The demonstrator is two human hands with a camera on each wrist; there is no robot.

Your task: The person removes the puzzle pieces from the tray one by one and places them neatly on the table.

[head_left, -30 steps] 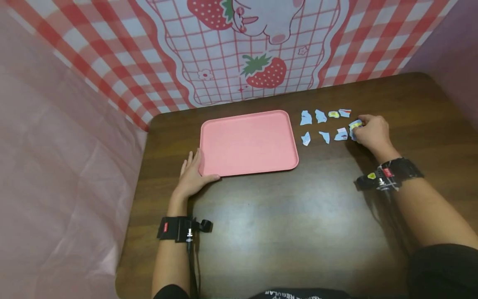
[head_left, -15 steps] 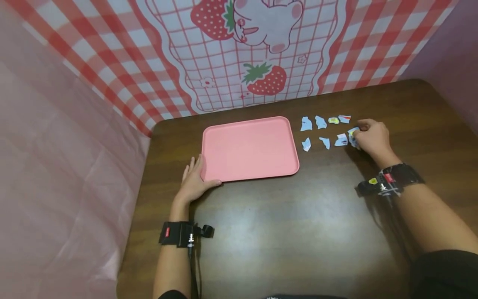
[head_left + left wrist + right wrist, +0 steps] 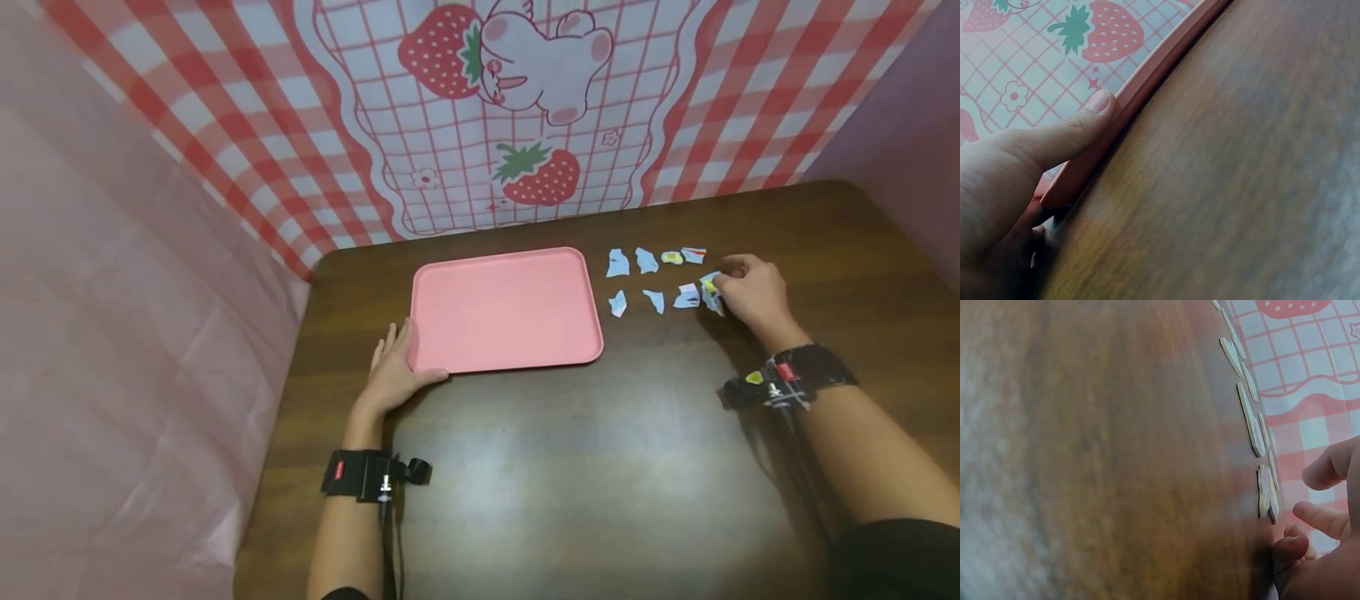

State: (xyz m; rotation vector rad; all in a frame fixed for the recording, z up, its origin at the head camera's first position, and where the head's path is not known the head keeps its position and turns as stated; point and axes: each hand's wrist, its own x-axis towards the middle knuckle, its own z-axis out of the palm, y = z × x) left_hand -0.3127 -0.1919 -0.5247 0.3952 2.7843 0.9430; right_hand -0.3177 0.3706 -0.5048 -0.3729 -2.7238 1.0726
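Note:
My left hand rests at the near left corner of a pink tray. Its thumb touches the front rim and its fingers lie straight along the left side. In the left wrist view the thumb presses against the tray's rim. My right hand hovers at the right end of two rows of small flat, irregular light-blue puzzle pieces. Beside its loosely bent fingers lie overlapping pieces with yellow print. In the right wrist view a gap separates the fingers from those pieces.
Farther left in the rows are a blue piece, a yellow-marked piece and a red-striped piece. All lie on the brown wooden table. A strawberry-print cloth hangs behind the table's back edge.
The head view has tilted upward, so everything sits lower in it. My right fingers have eased off the rightmost pieces, which now show more plainly. My left hand stays at the tray's corner.

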